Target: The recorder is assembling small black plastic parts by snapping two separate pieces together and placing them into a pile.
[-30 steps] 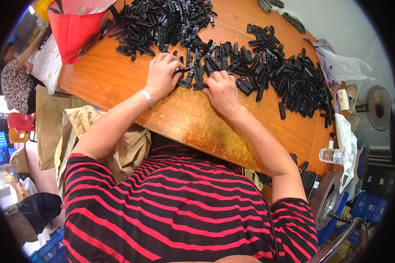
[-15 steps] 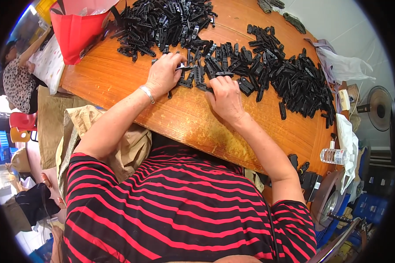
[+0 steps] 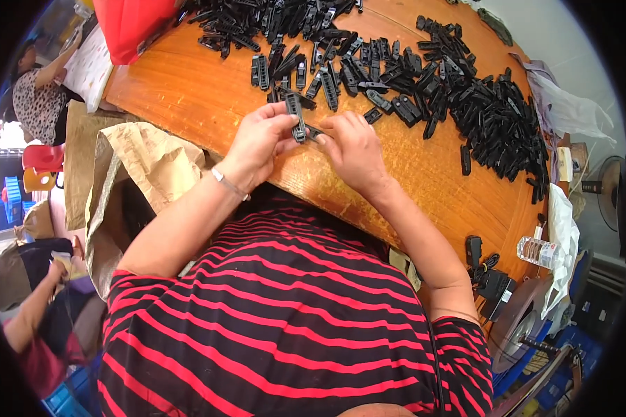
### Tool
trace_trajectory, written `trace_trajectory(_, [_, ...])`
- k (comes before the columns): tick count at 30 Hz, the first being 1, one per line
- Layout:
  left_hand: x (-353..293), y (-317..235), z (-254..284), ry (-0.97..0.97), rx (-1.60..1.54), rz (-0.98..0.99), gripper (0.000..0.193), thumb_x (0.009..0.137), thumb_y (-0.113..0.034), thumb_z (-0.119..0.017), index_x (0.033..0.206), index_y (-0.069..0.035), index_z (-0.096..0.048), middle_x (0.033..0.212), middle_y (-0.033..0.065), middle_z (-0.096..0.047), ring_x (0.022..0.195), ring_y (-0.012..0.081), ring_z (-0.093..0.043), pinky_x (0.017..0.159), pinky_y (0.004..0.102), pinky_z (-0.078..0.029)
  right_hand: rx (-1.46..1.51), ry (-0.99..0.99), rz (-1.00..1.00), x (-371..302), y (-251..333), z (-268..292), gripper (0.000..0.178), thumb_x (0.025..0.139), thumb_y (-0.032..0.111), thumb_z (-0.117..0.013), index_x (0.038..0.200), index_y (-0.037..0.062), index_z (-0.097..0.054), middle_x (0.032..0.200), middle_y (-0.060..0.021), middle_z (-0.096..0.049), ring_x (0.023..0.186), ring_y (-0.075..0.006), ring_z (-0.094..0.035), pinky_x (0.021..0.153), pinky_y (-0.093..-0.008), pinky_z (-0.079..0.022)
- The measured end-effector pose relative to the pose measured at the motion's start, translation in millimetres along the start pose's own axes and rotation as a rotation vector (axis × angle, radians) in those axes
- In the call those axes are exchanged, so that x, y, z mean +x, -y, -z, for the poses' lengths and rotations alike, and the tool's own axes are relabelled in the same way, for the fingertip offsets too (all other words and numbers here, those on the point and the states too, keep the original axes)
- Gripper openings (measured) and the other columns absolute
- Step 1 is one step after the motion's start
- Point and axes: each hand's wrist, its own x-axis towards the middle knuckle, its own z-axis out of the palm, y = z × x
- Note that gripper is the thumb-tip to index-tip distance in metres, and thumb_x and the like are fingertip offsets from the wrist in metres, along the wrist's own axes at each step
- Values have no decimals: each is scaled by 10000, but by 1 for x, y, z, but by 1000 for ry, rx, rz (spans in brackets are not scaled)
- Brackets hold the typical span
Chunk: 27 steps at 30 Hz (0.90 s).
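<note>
Close to the near table edge, my left hand (image 3: pixel 257 144) pinches a long, narrow black plastic part with slots (image 3: pixel 294 115), held tilted up. My right hand (image 3: pixel 356 151) is closed on another small dark part (image 3: pixel 314 133), mostly hidden by the fingers. The two parts meet or overlap between my hands; whether they are joined I cannot tell. Just beyond my fingers lie loose black plastic parts (image 3: pixel 329 88) of the same slotted kind. A large heap of them (image 3: pixel 271 17) is at the far side, and a second heap (image 3: pixel 501 128) spreads to the right.
A red bag (image 3: pixel 132 28) stands at the far left of the wooden table (image 3: pixel 188 97). Brown paper (image 3: pixel 149 163) hangs by its left edge. On the right are a plastic bottle (image 3: pixel 535 251), a black adapter with cable (image 3: pixel 494 285) and a fan (image 3: pixel 611 191). Other people sit at left.
Both hands have drawn back from the loose parts toward me and come closer together. The left now holds up a slotted part; the right pinches a smaller piece against it.
</note>
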Motion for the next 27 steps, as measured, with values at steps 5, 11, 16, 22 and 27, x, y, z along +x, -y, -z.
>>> trace_trajectory(5, [-8,32,1,-29,-215,31,147,906,-32,-600,1038,-35,-535,923,57,-630,784,121,-653,665,221,-577,475,149,-332,-12,25,6,223,919,147,-616,1075,-12,-600,782,-84,-606,659,-126,-601,598,-298,-491])
trace_trajectory(11, [-6,19,-4,37,105,-20,318,880,-35,-652,1144,-1,-480,916,64,-607,700,98,-592,586,214,-498,832,67,-566,-18,7,3,166,967,119,-550,1044,-13,-614,747,-12,-603,561,-62,-547,516,-196,-448])
trace_trajectory(16, [30,8,4,168,436,-151,162,862,-84,-691,955,10,-598,757,42,-632,617,89,-585,553,230,-493,849,147,-745,2,-4,7,156,962,146,-566,964,-10,-579,683,-44,-619,491,-82,-546,443,-218,-449])
trace_trajectory(22, [37,17,2,55,832,-388,120,842,-92,-710,835,-9,-624,690,15,-619,610,80,-568,558,247,-476,718,174,-799,4,1,0,163,948,162,-580,918,8,-535,655,-52,-615,448,-92,-532,405,-216,-414])
trace_trajectory(27, [37,22,1,-11,982,-522,163,804,-124,-741,804,-8,-628,724,54,-619,657,126,-587,615,292,-496,664,155,-784,2,-1,-3,173,939,161,-594,906,7,-521,628,-48,-602,421,-87,-512,375,-226,-384])
